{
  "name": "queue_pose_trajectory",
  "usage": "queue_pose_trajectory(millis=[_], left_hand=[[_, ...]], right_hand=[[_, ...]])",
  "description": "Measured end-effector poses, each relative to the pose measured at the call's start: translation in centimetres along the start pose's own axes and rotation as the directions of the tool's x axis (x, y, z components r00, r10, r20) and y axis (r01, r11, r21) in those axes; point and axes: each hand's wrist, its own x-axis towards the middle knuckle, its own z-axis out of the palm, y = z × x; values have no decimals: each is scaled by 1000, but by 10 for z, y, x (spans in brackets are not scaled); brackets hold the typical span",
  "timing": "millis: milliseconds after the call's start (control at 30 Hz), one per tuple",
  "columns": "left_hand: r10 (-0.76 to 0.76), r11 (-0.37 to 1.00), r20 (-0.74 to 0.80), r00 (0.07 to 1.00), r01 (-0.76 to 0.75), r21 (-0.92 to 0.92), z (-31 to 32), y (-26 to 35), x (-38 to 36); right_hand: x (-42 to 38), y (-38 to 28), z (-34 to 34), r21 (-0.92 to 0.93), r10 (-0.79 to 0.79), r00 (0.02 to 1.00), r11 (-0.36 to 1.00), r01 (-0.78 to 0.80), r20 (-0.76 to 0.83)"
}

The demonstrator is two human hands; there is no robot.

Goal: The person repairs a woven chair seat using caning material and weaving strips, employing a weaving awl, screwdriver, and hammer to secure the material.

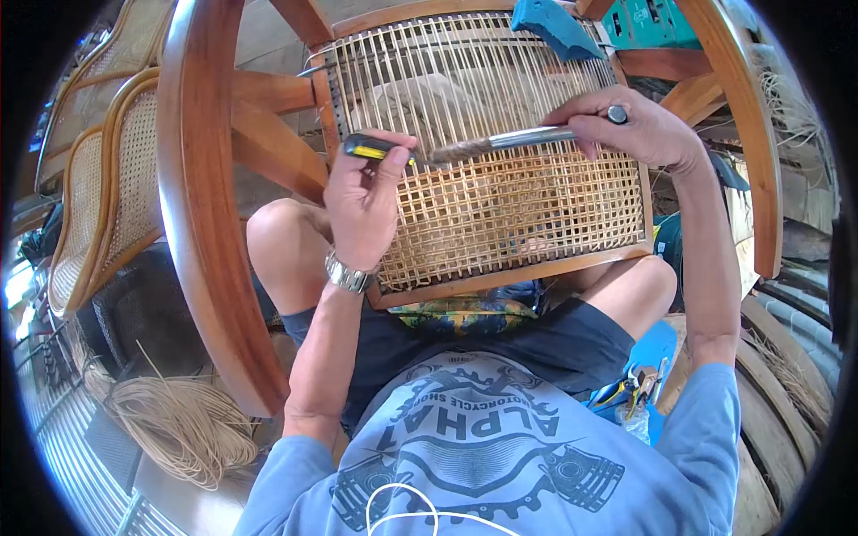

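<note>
My left hand (365,201), with a metal watch on its wrist, is closed around a black-and-yellow tool handle (368,152); the working end is hard to make out. My right hand (639,129) grips what looks like a hammer (532,137) near its round metal head, its steel shaft and worn brown end pointing left. That brown end lies close to the left hand's tool. Both are over a chair's cane panel (500,210) in a wooden frame. The near half is woven in a square grid; the far half has mostly parallel strands (429,62). A blue cloth or foam piece (559,29) rests at the far right.
Curved chair arms (210,205) rise on both sides of the panel. Coiled cane strands (183,424) lie on the floor at left, near woven-cane chairs (112,192). Pliers (639,384) sit on something blue beside my right hip. A green box (648,22) stands at the far right.
</note>
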Motion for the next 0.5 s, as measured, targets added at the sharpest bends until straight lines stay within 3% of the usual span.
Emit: queue_pose_trajectory(millis=[33,67,100,167,300,333,500], left_hand=[[-1,1000,5,1000,1,1,2,3,2],[-21,999,-27,999,20,-31,5,7,3],[-37,997,-61,997,33,-63,7,10,3],[-79,997,-16,997,79,-2,12,5,6],[-55,995,50,997,50,92,19,-11,5],[-47,997,52,998,44,59,19,-8,6],[-46,999,-17,999,46,-19,22,7,10]], right_hand=[[-2,1,-2,-17,13,998,1000,-12,55],[-4,12,-3,-37,-69,996,997,67,-59],[-8,16,-7,-34,-67,996,997,65,-60],[-11,19,-14,36,-86,973,995,96,-216],[-14,10,0,52,-40,983,997,50,-177],[-12,21,0,59,-45,998,997,48,-40],[-22,32,-9,115,-92,990,988,104,-108]])
